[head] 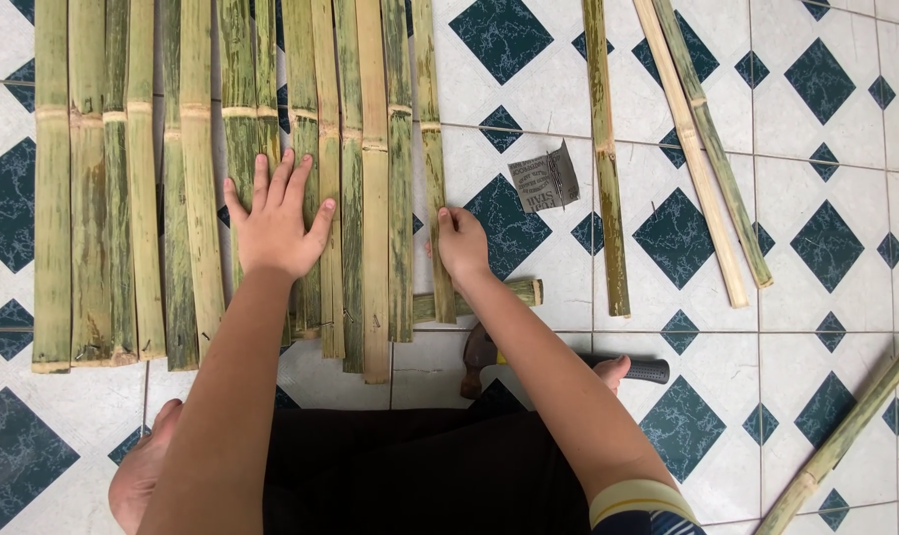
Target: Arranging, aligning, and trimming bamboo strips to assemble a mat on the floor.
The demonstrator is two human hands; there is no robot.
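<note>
Several split bamboo slats (202, 178) lie side by side on the tiled floor, running away from me. My left hand (276, 223) rests flat with fingers spread on the middle slats. At the row's right edge my right hand (461, 243) pinches the outermost slat (432, 149), fingers closed on it. A short bamboo crosspiece (524, 290) pokes out from under the slats just below that hand.
A hammer with a black grip (638, 370) lies by my knees, its head partly under my right forearm. Loose bamboo strips (606, 168) (702, 149) lie to the right, another (846, 436) at bottom right. A grey piece of sandpaper (544, 180) sits on the tiles.
</note>
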